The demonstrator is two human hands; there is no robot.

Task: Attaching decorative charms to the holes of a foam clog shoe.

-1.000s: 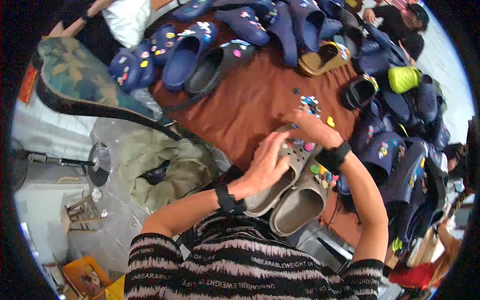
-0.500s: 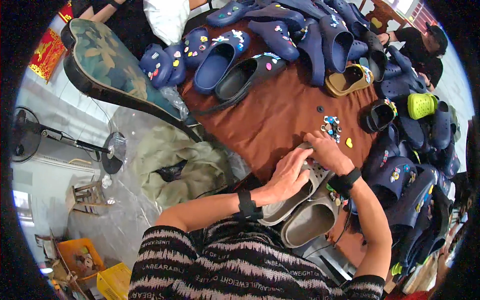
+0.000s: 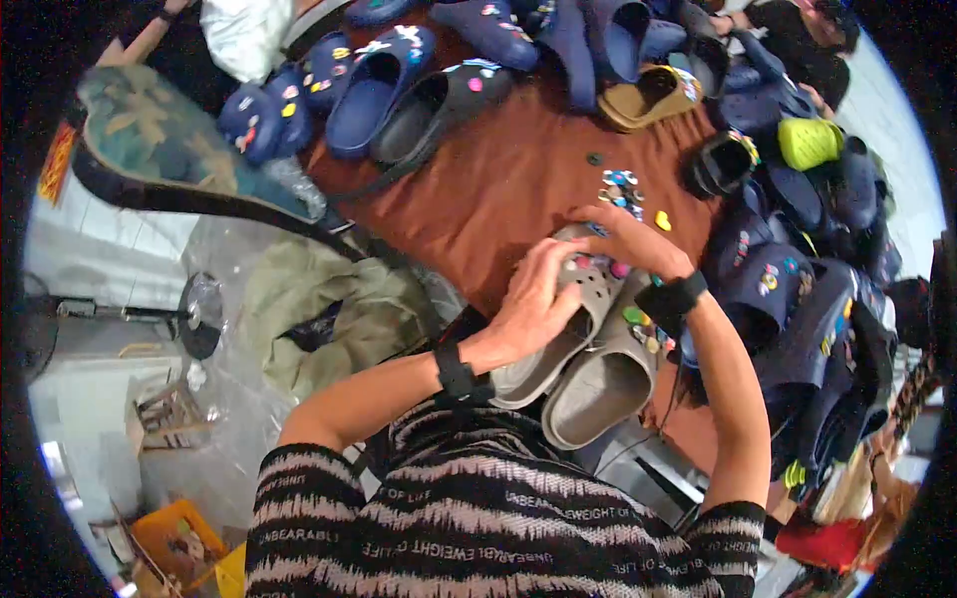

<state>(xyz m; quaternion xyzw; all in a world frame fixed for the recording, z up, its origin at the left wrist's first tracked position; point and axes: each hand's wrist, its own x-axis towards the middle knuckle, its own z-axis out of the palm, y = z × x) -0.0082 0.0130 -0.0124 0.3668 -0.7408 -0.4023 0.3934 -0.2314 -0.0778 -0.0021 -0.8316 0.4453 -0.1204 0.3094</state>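
A grey clog (image 3: pixel 592 289) with a holed top and a few coloured charms lies under both of my hands. My left hand (image 3: pixel 533 304) curves along its side and over its toe, closed on it. From the right, my right hand (image 3: pixel 628 241) bends over the toe, closed, its fingertips partly hidden; whether a small charm is pinched there I cannot see. Touching its side is a second grey clog (image 3: pixel 601 389) with green and other charms (image 3: pixel 643 321). Beyond my right hand sits a small cluster of charms (image 3: pixel 620 187), with a yellow charm (image 3: pixel 662 220) to its right.
Dark clogs (image 3: pixel 374 100) ring the far side of the brown cloth (image 3: pixel 478 189); more navy clogs (image 3: pixel 753 299) pile up at right. A tan clog (image 3: pixel 648 95) and lime clog (image 3: pixel 809 143) stand among them. At left is a padded chair back (image 3: pixel 164 140). Another person (image 3: pixel 797 45) is at far right.
The whole view has shifted, so the cloth and clogs appear higher and further left. Both hands stay at the toe of the same grey clog, and more of its charms now show.
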